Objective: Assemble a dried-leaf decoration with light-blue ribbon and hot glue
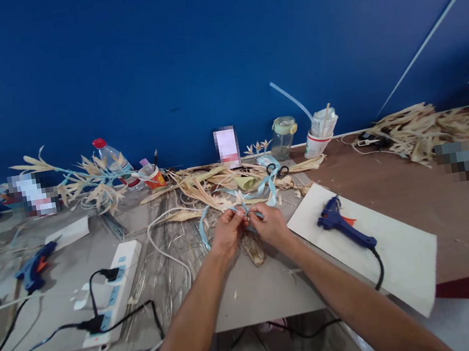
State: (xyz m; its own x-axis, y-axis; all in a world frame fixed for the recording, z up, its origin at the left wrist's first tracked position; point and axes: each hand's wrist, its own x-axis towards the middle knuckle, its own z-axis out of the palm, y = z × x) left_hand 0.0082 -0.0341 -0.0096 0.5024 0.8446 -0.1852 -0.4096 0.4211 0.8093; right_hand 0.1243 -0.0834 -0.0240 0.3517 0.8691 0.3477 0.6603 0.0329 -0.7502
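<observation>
My left hand and my right hand meet at the middle of the table, fingertips pinched close together. Between them is a small stem wrapped with light blue ribbon, a pale husk flower rising just above the fingers. Loose light blue ribbon curls up behind my right hand, and another length hangs left of my left hand. Below the fingertips a brown dried husk piece lies on the table. Black-handled scissors rest behind my right hand.
A blue glue gun lies on a white board at right. At left are a power strip with black cables and another glue gun. Husks, a jar, cups and a bottle stand or lie along the wall.
</observation>
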